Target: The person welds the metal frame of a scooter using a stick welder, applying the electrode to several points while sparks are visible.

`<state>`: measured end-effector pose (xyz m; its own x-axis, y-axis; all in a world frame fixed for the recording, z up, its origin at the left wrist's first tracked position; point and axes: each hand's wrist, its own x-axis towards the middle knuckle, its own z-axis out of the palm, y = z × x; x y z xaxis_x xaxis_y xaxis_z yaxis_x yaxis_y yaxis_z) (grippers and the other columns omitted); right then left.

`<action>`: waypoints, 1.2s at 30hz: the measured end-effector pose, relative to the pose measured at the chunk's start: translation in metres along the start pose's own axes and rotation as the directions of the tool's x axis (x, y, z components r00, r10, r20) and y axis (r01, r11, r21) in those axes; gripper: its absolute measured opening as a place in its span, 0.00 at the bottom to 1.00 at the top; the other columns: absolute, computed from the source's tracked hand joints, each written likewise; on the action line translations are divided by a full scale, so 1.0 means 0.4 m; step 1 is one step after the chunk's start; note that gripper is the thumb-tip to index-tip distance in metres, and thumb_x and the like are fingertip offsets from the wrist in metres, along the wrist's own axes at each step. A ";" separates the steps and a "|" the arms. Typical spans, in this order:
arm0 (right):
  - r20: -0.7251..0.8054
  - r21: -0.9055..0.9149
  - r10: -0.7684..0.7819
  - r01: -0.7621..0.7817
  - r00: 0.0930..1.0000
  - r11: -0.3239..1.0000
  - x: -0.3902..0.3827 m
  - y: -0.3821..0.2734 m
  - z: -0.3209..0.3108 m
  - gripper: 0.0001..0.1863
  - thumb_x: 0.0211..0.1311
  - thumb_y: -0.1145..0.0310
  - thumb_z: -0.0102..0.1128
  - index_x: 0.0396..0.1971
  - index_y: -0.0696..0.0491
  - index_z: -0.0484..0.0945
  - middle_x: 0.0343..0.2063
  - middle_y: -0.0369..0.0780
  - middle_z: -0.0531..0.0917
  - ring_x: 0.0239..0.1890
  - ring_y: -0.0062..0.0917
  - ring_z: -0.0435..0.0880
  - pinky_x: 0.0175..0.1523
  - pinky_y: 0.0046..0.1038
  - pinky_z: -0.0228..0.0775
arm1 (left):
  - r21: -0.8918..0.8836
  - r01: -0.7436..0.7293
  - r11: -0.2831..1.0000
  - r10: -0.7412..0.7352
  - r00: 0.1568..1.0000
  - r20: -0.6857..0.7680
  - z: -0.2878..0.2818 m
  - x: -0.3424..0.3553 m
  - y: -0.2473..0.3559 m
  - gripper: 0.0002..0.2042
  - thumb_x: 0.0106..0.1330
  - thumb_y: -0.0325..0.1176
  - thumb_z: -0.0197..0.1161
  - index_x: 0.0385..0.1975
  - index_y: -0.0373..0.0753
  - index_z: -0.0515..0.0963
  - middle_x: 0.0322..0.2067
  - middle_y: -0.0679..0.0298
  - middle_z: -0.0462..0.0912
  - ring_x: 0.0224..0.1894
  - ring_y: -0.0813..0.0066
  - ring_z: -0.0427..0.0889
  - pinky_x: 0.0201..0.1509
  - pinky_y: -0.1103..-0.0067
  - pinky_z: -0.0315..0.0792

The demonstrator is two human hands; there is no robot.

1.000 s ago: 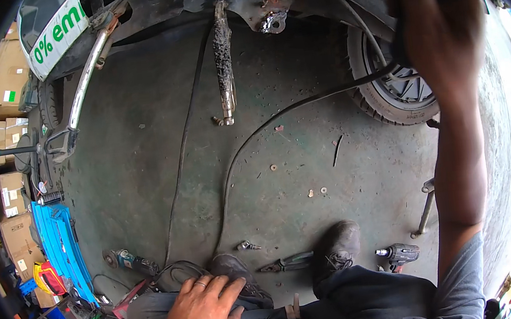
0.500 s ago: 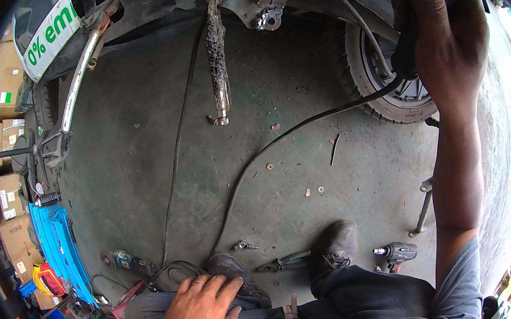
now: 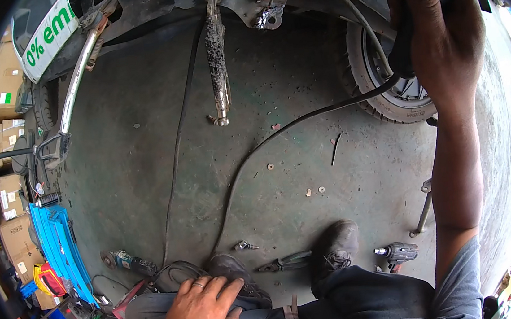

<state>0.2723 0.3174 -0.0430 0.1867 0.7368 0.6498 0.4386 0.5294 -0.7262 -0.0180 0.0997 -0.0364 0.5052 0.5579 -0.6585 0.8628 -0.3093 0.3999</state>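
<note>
My right hand (image 3: 443, 46) is raised at the upper right, its fingers wrapped round a black corded tool (image 3: 405, 50). The tool's working end is out of sight, so its exact kind does not show. From its lower end a black cable (image 3: 278, 133) curves across the floor toward my left foot. My left hand (image 3: 200, 311) lies on my left knee, fingers spread and slightly bent, holding nothing. Above the floor, at the top middle, a metal bar with a rough, lumpy dark surface (image 3: 217, 54) hangs from the vehicle's underside. A metal bracket (image 3: 268, 18) with a shiny spot is beside it.
A tyred wheel (image 3: 394, 82) stands near my right hand. On the floor are an angle grinder (image 3: 128, 262), pliers (image 3: 285, 261), a cordless drill-like tool (image 3: 396, 253), washers (image 3: 321, 190) and a second cable (image 3: 176, 161). Cardboard boxes (image 3: 18, 237) and blue panels (image 3: 59, 248) line the left.
My right hand and the corded tool have shifted very slightly left. My left hand stays on my knee.
</note>
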 end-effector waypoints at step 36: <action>-0.002 -0.040 -0.001 0.001 1.000 0.999 -0.012 0.010 -0.003 0.18 0.68 0.62 0.60 0.48 0.58 0.70 0.22 0.30 0.73 0.20 0.10 0.69 0.24 0.17 0.58 | -0.037 0.011 0.999 -0.011 1.000 0.001 0.000 -0.007 -0.001 0.24 0.64 0.35 0.64 0.60 0.40 0.71 0.53 0.53 0.76 0.57 0.52 0.73 0.62 0.60 0.65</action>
<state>0.2743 0.3155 -0.0488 0.1877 0.7357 0.6507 0.4735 0.5126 -0.7162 -0.0200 0.0981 -0.0348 0.4953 0.5603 -0.6639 0.8672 -0.2743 0.4155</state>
